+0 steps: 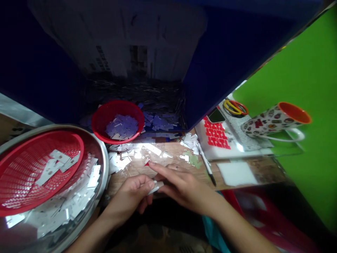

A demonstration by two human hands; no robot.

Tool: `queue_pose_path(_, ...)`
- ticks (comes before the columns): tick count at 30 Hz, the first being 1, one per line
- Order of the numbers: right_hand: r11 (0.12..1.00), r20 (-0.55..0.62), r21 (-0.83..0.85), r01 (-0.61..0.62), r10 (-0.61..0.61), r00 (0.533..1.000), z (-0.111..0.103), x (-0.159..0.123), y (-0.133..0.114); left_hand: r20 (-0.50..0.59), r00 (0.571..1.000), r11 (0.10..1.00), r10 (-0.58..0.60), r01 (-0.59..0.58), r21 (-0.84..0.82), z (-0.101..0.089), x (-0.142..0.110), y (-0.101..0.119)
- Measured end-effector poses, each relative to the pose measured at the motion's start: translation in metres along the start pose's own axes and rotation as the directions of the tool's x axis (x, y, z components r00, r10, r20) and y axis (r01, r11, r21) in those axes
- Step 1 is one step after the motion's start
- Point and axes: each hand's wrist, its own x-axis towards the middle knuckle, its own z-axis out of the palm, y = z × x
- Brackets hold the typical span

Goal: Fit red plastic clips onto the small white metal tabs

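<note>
The left hand pinches a small white strip just in front of the red bowl, while the right hand, fingers stretched flat, touches a red-tipped piece on the tabletop, seemingly mid-sort; picking it up calls for a fine pinch.

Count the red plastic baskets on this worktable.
2. A small round red plastic basket stands at the back centre with pale strips in it. A larger red mesh basket sits tilted in the round metal basin at left. Others may be hidden in the dark.
</note>
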Motion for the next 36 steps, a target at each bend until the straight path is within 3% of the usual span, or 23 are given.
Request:
queue_pose_path(3, 0.998, -0.036, 0.056, -0.005, 0.007, 0.999, -0.005, 0.000, 0.001, 0.022, 1.000, 0.995, -0.016, 0.018, -0.102, 0.001, 0.001, -0.002)
queue_pose_path(5, 0.995, -0.147, 0.098, -0.021, 0.035, 0.989, -0.010, -0.001, 0.002, -0.005, 1.000, 0.986, -0.001, 0.000, -0.169, 0.002, 0.002, -0.003)
queue_pose_path(9, 0.945, -0.436, 0.325, -0.046, 0.193, 0.879, -0.008, -0.003, 0.005, -0.053, 0.999, 0.959, 0.009, -0.023, -0.282, 0.007, 0.005, -0.003)
queue_pose_path(12, 0.846, -0.437, 0.522, -0.107, 0.373, 0.819, 0.006, 0.000, 0.002, -0.037, 0.999, 0.937, 0.010, -0.022, -0.348, 0.013, 0.008, -0.002)
queue_pose_path(15, 0.814, -0.452, 0.559, -0.158, 0.459, 0.765, 0.022, 0.005, -0.001, -0.040, 0.999, 0.922, 0.036, -0.049, -0.384, 0.019, 0.009, -0.001)
queue_pose_path(28, 0.873, -0.618, 0.469, -0.135, 0.433, 0.656, 0.051, 0.014, 0.004, -0.126, 0.990, 0.915, 0.064, -0.109, -0.389, 0.025, 0.010, -0.002)
queue_pose_path(36, 0.892, -0.637, 0.425, -0.154, 0.416, 0.649, 0.053, 0.016, 0.003, -0.158, 0.985, 0.914, 0.065, -0.122, -0.388, 0.028, 0.009, 0.002)
